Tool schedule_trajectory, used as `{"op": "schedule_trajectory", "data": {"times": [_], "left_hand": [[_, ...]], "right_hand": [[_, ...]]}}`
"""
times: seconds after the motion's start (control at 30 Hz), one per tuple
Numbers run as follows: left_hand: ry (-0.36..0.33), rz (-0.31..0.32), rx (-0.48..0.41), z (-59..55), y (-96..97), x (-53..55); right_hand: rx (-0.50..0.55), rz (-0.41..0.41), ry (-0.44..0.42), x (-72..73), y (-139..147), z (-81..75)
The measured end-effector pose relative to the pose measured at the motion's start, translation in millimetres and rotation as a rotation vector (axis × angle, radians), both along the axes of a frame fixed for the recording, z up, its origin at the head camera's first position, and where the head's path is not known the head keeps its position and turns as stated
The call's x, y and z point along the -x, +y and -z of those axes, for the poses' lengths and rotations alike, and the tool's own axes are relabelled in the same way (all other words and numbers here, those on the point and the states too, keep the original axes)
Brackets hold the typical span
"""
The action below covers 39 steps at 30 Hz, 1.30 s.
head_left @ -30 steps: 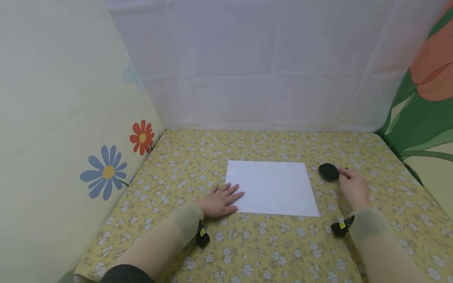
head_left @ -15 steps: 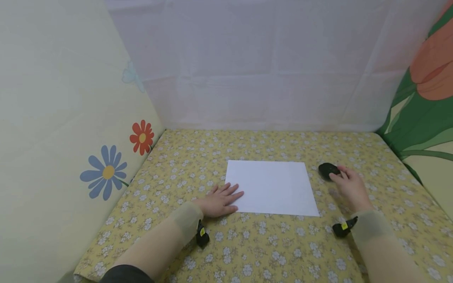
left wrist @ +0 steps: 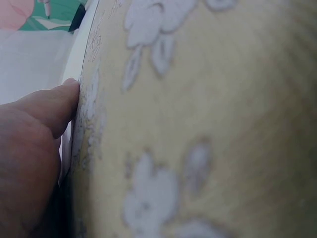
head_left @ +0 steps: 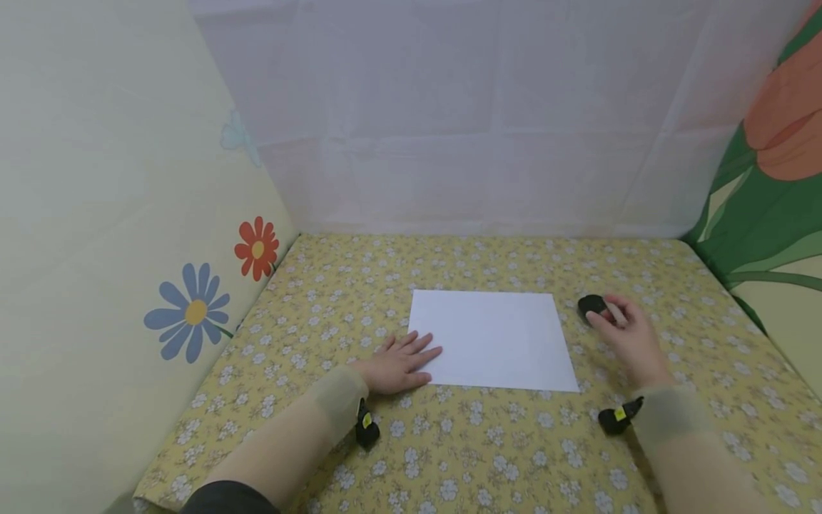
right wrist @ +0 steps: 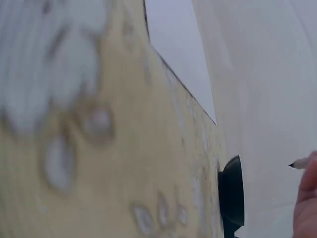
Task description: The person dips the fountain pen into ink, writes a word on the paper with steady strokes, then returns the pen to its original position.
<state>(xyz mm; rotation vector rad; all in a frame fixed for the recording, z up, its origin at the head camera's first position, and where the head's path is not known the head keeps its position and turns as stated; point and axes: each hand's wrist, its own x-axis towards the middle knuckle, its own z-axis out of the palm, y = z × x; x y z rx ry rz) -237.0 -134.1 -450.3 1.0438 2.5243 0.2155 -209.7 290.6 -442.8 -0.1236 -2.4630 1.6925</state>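
My left hand [head_left: 399, 365] lies flat with its fingers spread over the lower left edge of a white sheet of paper [head_left: 494, 339]. In the left wrist view, the thumb side of that hand [left wrist: 37, 134] presses down at the sheet. My right hand [head_left: 636, 343] pinches a short white pen [head_left: 616, 314] right of the sheet. The pen's pointed dark tip [right wrist: 293, 165] shows in the right wrist view, raised above the cloth. Behind and left of those fingers is a small round black dish-like thing [head_left: 589, 305], partly covered by them in the head view.
A yellow cloth with white flowers [head_left: 488, 457] covers the table. At the back hangs a white sheet of fabric [head_left: 475, 128]. Flower-printed panels stand along the left [head_left: 128, 214] and right [head_left: 783, 235] sides. Each wrist bears a small black camera [head_left: 367, 428].
The right hand has turned and its thumb has come forward; the white pen now shows between its fingers, in front of the black thing. The left hand and the paper have stayed put.
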Motion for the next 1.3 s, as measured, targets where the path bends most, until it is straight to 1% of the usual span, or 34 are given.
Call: {"op": "schedule_trajectory", "data": {"times": [0.17,0.2,0.27,0.3,0.37,0.47,0.57,0.63,0.77,0.83,0.87,1.0,1.13,1.3], "left_hand": [[0.005,0.000,0.001,1.9,-0.8,0.9],[0.007,0.000,0.003,2.1,-0.8,1.0],[0.006,-0.002,0.004,2.3,-0.7,1.1],[0.007,-0.003,0.003,2.3,-0.7,1.0],[0.009,-0.002,0.002,1.7,-0.5,0.7],[0.006,-0.003,-0.002,1.1,-0.5,0.2],[0.003,-0.003,-0.006,0.5,-0.5,-0.1],[0.003,-0.001,-0.007,0.6,-0.6,-0.1],[0.005,0.000,-0.002,1.0,-0.4,0.3],[0.005,-0.002,-0.002,0.8,-0.3,0.3],[0.005,-0.003,-0.001,0.7,-0.2,0.3],[0.006,-0.003,-0.001,-0.2,0.2,0.1],[0.001,-0.006,0.001,-1.0,0.6,-0.3],[-0.003,-0.010,0.000,-0.7,0.5,-0.1]], "right_hand": [[0.011,0.176,-0.045,-5.0,-9,-2.8],[0.017,0.201,-0.048,-5.2,-11,-3.3],[0.068,0.229,-0.055,-4.9,-14,-3.8],[0.112,0.227,-0.050,-4.4,-16,-3.9],[0.158,0.219,-0.047,-3.5,-20,-4.4],[0.161,0.193,-0.033,-2.8,-26,-4.5],[0.119,0.175,0.004,-1.1,-34,-3.9],[0.150,0.160,0.033,0.6,-40,-3.5],[0.170,0.117,0.070,4.7,-53,-2.1],[0.224,0.102,0.072,7.5,-61,-1.4],[0.226,0.093,0.069,8.9,-65,-0.8],[0.332,0.054,0.081,17.1,-82,1.3],[0.335,0.011,0.074,25.2,-97,3.2],[0.275,0.009,-0.003,32.0,-113,4.1]]}}
